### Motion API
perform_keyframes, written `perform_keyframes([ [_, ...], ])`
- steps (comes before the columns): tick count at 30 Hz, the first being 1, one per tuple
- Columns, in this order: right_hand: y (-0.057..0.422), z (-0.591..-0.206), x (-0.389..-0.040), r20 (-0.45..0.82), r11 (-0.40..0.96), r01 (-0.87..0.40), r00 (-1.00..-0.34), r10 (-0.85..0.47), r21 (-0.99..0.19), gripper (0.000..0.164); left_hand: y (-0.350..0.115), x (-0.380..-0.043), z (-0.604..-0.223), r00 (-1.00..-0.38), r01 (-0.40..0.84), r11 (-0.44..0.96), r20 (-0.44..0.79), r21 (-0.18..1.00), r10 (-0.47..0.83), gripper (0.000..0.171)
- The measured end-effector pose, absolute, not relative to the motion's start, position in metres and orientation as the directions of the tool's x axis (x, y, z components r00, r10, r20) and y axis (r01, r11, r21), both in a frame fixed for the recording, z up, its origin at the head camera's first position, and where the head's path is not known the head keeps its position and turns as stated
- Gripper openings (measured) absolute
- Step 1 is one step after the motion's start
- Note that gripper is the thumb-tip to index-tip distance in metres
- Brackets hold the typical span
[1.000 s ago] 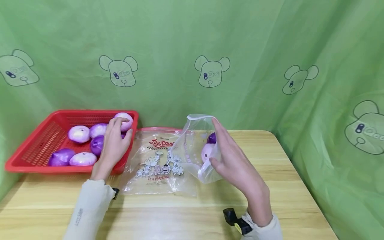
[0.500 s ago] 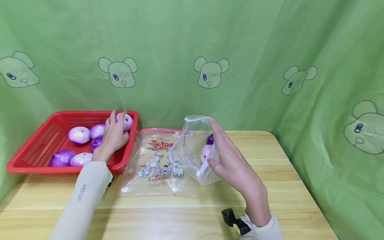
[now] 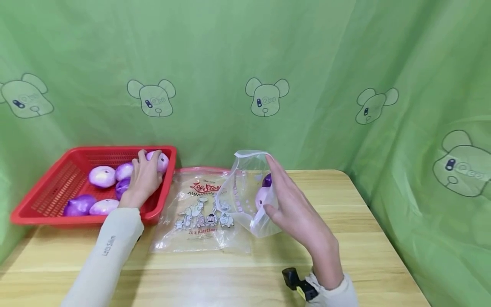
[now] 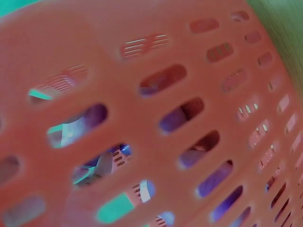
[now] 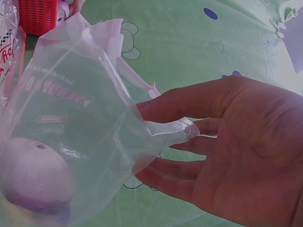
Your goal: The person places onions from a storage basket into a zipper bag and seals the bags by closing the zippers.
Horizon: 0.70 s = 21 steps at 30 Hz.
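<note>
At the back right corner of the red plastic basket (image 3: 50,183), my left hand (image 3: 145,181) curls its fingers over a purple-and-white onion (image 3: 163,162). Several other onions (image 3: 101,177) lie beside it in the basket. My right hand (image 3: 299,211) pinches the edge of a clear zip bag (image 3: 241,187) between thumb and fingers, and the bag's mouth gapes to the left. Inside the bag sit a pale onion (image 5: 38,172) and a darker purple one (image 3: 267,180). The left wrist view is filled by the slotted basket wall (image 4: 109,61), which hides the left hand.
A flat printed zip bag (image 3: 203,234) lies on the wooden table (image 3: 215,281) between the basket and the held bag. A green curtain (image 3: 215,123) with bear drawings hangs behind and to the right. A black wrist camera (image 3: 299,283) is strapped at the right sleeve.
My left hand has shifted slightly left over the back right onion, which has turned and moved a little left. The right hand keeps hold of the bag; the whole head view has tilted slightly.
</note>
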State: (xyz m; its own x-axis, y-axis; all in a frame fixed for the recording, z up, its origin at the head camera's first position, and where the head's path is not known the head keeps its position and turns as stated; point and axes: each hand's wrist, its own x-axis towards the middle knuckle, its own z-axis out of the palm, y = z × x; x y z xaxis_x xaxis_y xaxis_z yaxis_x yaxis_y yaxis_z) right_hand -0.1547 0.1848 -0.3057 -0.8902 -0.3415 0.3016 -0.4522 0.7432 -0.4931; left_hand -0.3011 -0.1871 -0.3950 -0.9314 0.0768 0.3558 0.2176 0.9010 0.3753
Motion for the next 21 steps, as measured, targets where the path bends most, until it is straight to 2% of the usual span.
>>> perform_keyframes([
  [8,0.185,-0.304,-0.154,0.305,0.742,-0.458,-0.887,-0.347,-0.489,0.107,-0.194,-0.291,-0.392,-0.922,0.23,0.885,0.381,0.405,0.065,0.062],
  [21,0.188,-0.302,-0.153,0.304,0.738,-0.457,-0.888,-0.345,-0.497,0.107,-0.193,-0.263,-0.388,-0.927,0.237,0.884,0.366,0.402,0.083,0.063],
])
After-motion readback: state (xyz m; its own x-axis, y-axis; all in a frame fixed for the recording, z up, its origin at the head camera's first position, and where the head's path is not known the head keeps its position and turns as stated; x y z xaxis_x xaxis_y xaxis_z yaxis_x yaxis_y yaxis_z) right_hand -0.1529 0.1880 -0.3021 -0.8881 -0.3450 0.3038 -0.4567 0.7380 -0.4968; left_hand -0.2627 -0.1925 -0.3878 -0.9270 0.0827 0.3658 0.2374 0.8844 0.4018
